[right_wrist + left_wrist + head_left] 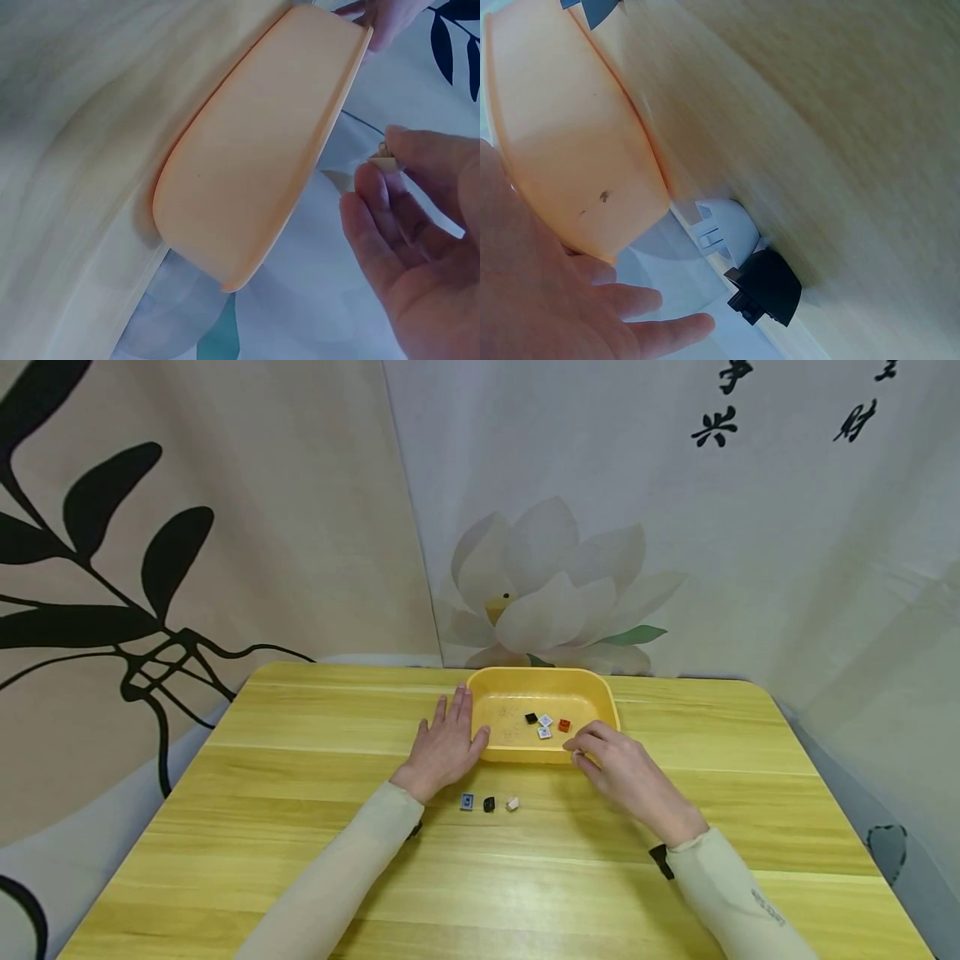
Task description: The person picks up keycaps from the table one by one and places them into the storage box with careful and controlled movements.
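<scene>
A yellow plastic tray (pixel 543 756) stands near the table's far edge; its side wall (pixel 577 97) fills part of the left wrist view. My left hand (pixel 442 747) touches the tray's left end with its fingers extended. Above the front right rim, my right hand (pixel 626 772) pinches a small beige keycap (pixel 384 159) between thumb and fingertips. Inside the tray lie several keycaps: a black one (pixel 531 718), a red one (pixel 564 725) and white ones (pixel 544 732). In front of it, a blue keycap (pixel 467 802), a black keycap (pixel 489 804) and a white keycap (pixel 513 804) sit in a row.
The light wooden table (pixel 360 718) extends to both sides of the tray. Directly behind it hangs a pale curtain (pixel 330 510) printed with dark leaves, a flower and black characters.
</scene>
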{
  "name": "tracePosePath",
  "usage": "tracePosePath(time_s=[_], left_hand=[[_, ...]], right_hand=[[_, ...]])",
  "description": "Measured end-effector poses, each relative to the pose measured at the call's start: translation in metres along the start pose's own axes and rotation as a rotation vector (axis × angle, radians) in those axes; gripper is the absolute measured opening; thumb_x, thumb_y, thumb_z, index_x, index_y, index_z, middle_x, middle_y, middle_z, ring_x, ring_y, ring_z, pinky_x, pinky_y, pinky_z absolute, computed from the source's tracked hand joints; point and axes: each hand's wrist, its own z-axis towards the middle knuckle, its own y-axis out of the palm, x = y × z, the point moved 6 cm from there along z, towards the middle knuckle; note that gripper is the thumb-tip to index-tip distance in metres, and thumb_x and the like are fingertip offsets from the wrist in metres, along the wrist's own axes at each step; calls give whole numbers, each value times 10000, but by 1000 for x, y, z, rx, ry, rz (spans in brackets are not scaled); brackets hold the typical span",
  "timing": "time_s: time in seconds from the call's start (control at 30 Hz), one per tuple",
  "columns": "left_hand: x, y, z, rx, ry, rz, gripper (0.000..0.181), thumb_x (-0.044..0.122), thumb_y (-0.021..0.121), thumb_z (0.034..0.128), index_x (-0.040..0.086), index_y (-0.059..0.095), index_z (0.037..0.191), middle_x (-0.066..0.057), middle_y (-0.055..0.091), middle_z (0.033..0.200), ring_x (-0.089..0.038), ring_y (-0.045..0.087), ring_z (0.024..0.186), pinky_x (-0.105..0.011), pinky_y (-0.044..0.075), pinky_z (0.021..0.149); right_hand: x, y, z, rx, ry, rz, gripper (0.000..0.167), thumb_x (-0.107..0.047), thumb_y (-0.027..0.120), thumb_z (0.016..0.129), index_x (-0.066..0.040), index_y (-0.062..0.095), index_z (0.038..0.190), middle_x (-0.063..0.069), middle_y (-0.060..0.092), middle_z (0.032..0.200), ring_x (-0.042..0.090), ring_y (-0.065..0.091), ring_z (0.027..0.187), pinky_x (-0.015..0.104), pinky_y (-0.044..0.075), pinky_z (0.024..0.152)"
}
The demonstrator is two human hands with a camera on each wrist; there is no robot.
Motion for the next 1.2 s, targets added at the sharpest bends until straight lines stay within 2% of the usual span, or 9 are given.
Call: tracePosePath(time_s=[0.27, 0.47, 0.77, 1.07, 1.2], left_hand=[[1, -1, 0, 5, -3, -4, 765, 485, 312, 1099, 36, 50, 1660, -99, 1, 1734, -422, 106, 1567, -712, 249, 1149], [0, 0, 1, 11, -4, 2, 759, 476, 322, 1101, 40, 54, 1662, -95, 10, 1735, -419, 120, 1566, -712, 256, 1146], [-1, 1, 1, 14, -8, -4, 754, 473, 326, 1103, 45, 56, 1663, -87, 6, 1736, -413, 122, 1567, -709, 260, 1146], [-1, 0, 0, 9, -7, -8, 759, 479, 311, 1101, 44, 45, 1662, -90, -4, 1734, -410, 104, 1569, -709, 250, 1150], [-1, 1, 1, 7, -7, -8, 761, 481, 309, 1098, 45, 42, 1662, -86, -10, 1734, -409, 96, 1570, -709, 247, 1152]], right_hand=[[13, 2, 11, 48, 52, 24, 163, 15, 808, 873, -48, 780, 1021, 56, 685, 1027, 175, 669, 806, 315, 573, 671], [21, 7, 21, 19, 113, 49, 134, -22, 783, 911, -76, 779, 1034, 32, 679, 1028, 174, 660, 831, 331, 560, 686], [34, 20, 35, 11, 137, 33, 139, -27, 797, 899, -34, 763, 1034, 67, 711, 987, 204, 657, 795, 362, 556, 694], [46, 35, 46, -118, 282, 31, 156, -65, 782, 924, -8, 778, 1068, 92, 721, 997, 229, 658, 871, 431, 561, 778], [52, 42, 50, -162, 318, 29, 165, -77, 769, 938, -15, 787, 1090, 96, 732, 1011, 235, 674, 895, 435, 567, 794]])
